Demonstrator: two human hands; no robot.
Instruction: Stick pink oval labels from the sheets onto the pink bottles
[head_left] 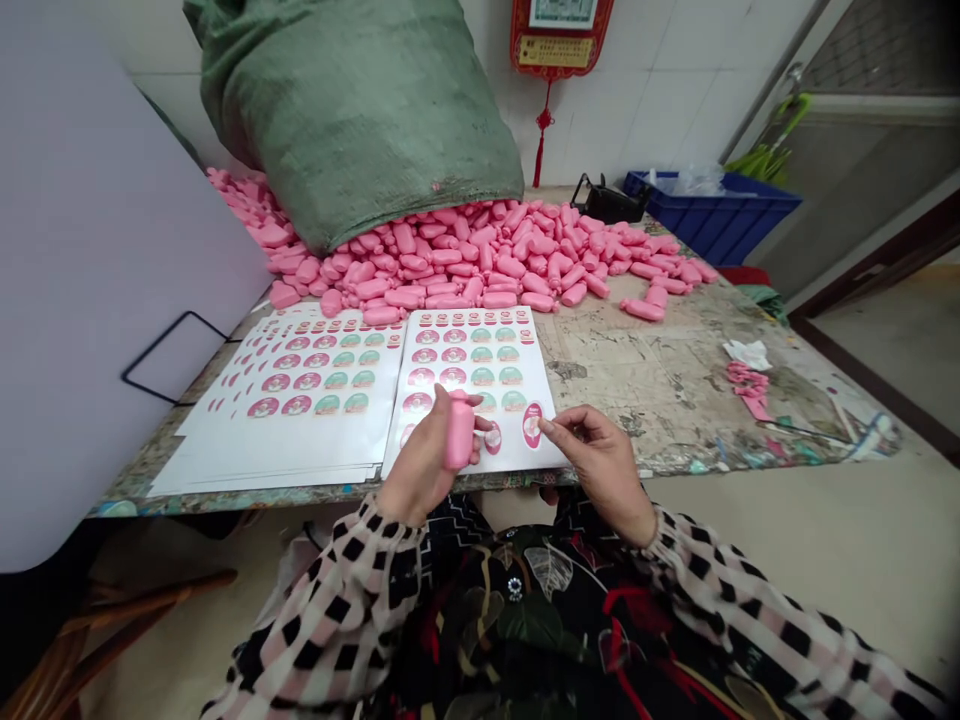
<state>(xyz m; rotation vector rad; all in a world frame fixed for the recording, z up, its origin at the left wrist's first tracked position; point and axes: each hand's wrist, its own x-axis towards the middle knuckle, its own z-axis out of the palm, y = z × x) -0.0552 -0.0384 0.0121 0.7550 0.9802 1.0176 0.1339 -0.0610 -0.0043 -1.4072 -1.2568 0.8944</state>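
Observation:
My left hand [424, 460] is closed around a small pink plastic bottle [460, 432], held upright above the front part of a sticker sheet [466, 345]. To its right, my right hand [600, 465] pinches the edge of an oval pink sticker [532, 425] between thumb and forefinger. The sticker appears lifted off the sheet's lower right corner. Rows of round pink and green labels cover the sheet, and my left hand hides some of them.
Fanned sticker sheets [337, 440] lie to the left. Behind them, a heap of pink bottles [517, 260] spills from a green sack [360, 110]. A blue crate [724, 215] stands at the back right. Pink scraps [748, 385] and a white tissue [748, 354] lie near the right edge.

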